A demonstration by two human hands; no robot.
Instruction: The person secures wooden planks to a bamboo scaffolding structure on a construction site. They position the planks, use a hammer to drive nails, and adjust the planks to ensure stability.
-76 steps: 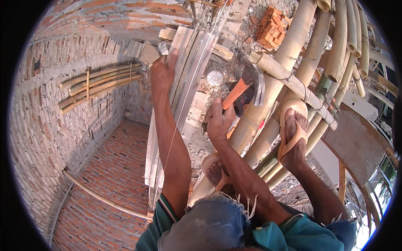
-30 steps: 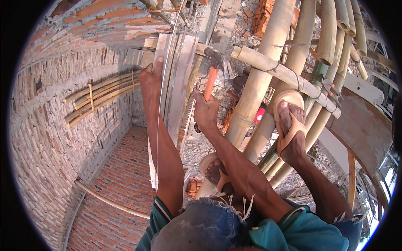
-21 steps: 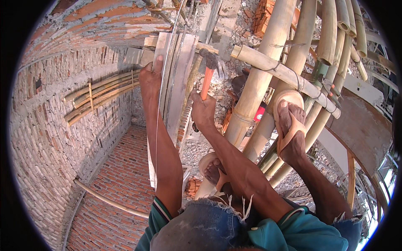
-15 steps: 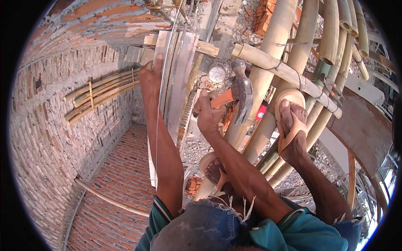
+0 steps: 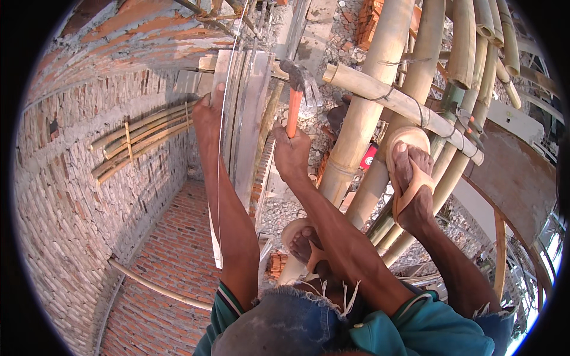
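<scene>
My right hand [image 5: 291, 155] is closed round the orange handle of a claw hammer [image 5: 294, 110]. The hammer stands nearly upright in the picture, its dark metal head just right of the long planks. My left hand [image 5: 207, 117] is closed at the left side of a pale wooden board [image 5: 222, 74], thumb up along its face; its other fingers are mostly hidden. To the right of that board runs a second greyish plank [image 5: 252, 113], with narrow strips between the two. A thin taut line [image 5: 221, 139] passes over the boards and beside my left forearm.
Bamboo poles [image 5: 380, 65] lashed with a crosspiece [image 5: 404, 107] stand at right, with my sandalled feet [image 5: 409, 172] on them. A brick wall [image 5: 77, 207] rises at left, bearing bundled bamboo [image 5: 139, 136]. Rubble [image 5: 341, 53] and stacked bricks [image 5: 369, 24] lie below.
My right hand has swung the hammer left and turned it upright, bringing its head from over the bamboo to beside the planks. My left hand has shifted slightly left and down.
</scene>
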